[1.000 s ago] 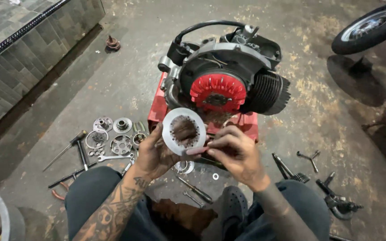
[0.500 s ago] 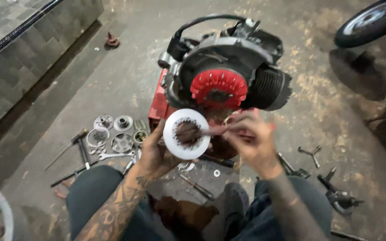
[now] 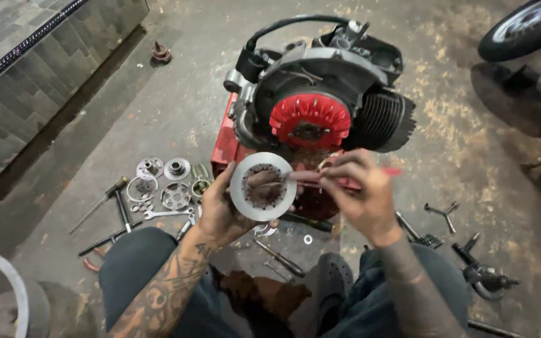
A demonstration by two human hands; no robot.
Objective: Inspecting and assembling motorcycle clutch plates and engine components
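Concrete floor: left hand point(image 3: 220, 209) grips ring plate point(image 3: 262, 186) (right hand point(image 3: 361, 194) pinches red tool point(image 3: 345, 180)).

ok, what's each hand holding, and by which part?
Left hand: the round metal disc, gripped at its left rim. Right hand: a thin red tool, pinched mid-shaft, tip at the disc's centre.

— Where does everything sit around the engine point(image 3: 320, 100)?
— Ring plate point(image 3: 263, 186) just before it, with a thin tool point(image 3: 339, 178) to that plate's right. Loose gears point(image 3: 161, 184) and wrenches point(image 3: 120, 209) on the floor point(image 3: 95, 125) to the engine's left; a wheel point(image 3: 524, 28) well off right.
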